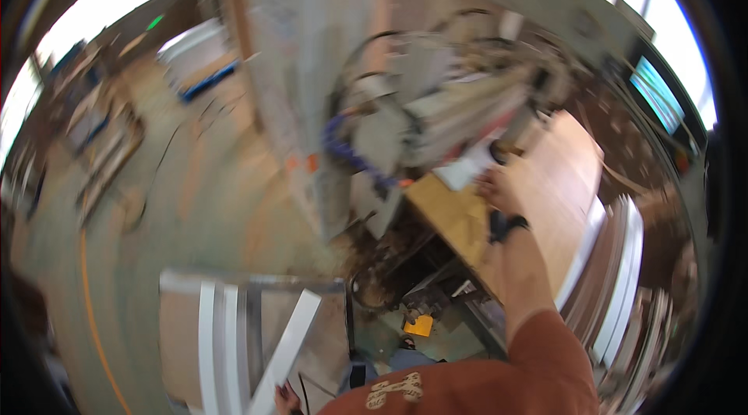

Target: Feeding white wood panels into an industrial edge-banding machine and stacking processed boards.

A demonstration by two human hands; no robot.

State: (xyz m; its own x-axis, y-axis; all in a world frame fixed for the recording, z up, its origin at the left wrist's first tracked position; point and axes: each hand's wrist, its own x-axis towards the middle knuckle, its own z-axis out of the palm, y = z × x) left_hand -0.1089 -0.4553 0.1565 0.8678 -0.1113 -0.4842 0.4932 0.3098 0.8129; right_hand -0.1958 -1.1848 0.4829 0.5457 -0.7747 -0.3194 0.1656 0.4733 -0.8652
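My left hand (287, 398) is low in the view, its fingers closed round the near end of a long white strip (290, 341). The strip lies slanted over a low brown-topped table, its far end pointing away and to the right. My right arm stretches forward over a wooden worktop (549, 189), a black band on its wrist. The right hand (499, 187) is blurred at the worktop's far left part, close to a dark round part (499, 151) of a machine (460, 95). What its fingers do cannot be made out.
More white strips (220, 345) lie on the low table (178, 314) at the left. Several long boards (612, 282) stand along the worktop's right side. A purple-blue hose (343, 150) hangs by the machine. A yellow piece (418, 325) lies by my feet. A lit screen (657, 94) stands far right.
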